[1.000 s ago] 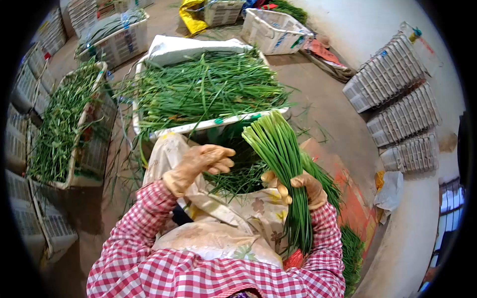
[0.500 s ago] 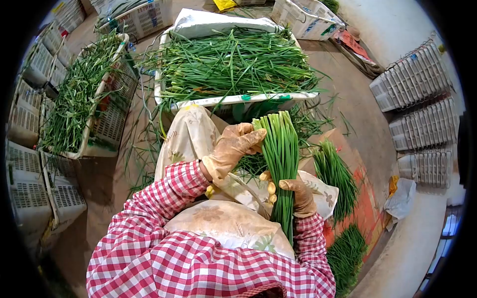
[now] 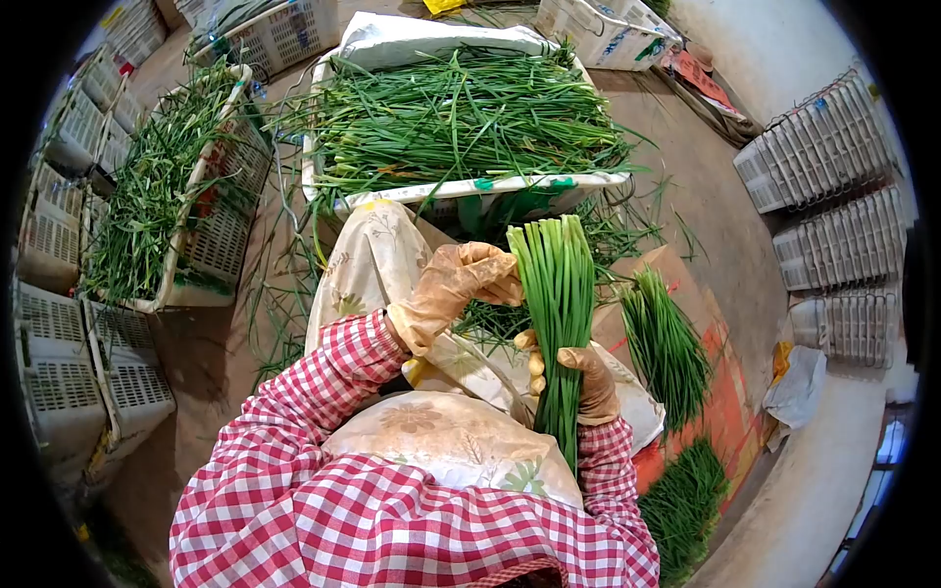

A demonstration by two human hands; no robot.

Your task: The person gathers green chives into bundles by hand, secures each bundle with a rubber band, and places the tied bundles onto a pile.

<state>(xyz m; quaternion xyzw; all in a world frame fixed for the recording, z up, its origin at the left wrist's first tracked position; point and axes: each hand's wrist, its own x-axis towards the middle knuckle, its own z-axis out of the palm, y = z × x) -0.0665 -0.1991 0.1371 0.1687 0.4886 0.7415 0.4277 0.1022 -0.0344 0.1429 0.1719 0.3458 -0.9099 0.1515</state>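
My right hand (image 3: 586, 382), in a tan glove, is wrapped round the lower half of a bunch of garlic chives (image 3: 557, 294). The pale cut ends point up and away, and the leaves hang down toward my lap. At the bunch's upper left edge is my left hand (image 3: 459, 289), gloved too, with its fingers curled together. Whatever its fingertips pinch, if anything, is hidden. Beyond the hands, a white crate (image 3: 412, 201) is heaped with loose garlic chives (image 3: 470, 122).
Two more bunches, an upper one (image 3: 667, 343) and a lower one (image 3: 686, 510), lie on cardboard (image 3: 720, 333) at the right. A crate of loose leaves (image 3: 201, 211) stands left. Stacked crates (image 3: 818, 142) line the right wall; others (image 3: 59, 363) stand far left.
My left hand's fingers have drawn in from the bunch's face to its left edge and curled closed. The bunch has shifted slightly right in my right hand.
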